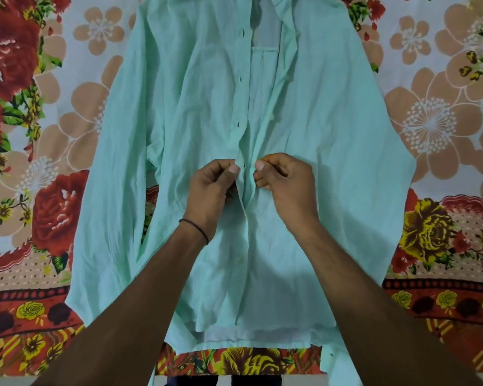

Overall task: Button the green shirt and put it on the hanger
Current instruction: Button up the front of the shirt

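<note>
While green shirt (318, 121) lies on floral bedsheet (53, 121), left grip (207, 196), right grip (287, 190) pinch placket (244, 174).

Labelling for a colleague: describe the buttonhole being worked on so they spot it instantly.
On the floral bedsheet lies the green shirt. Dark buttonholes run down its front edge. Yours is the lowest buttonhole, the only one between the left hand and right hand.

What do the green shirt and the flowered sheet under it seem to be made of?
The green shirt looks like thin woven cotton, matte: fine creases everywhere. The flowered sheet seems a printed matte cloth, lying flat; fibre unclear.
</note>
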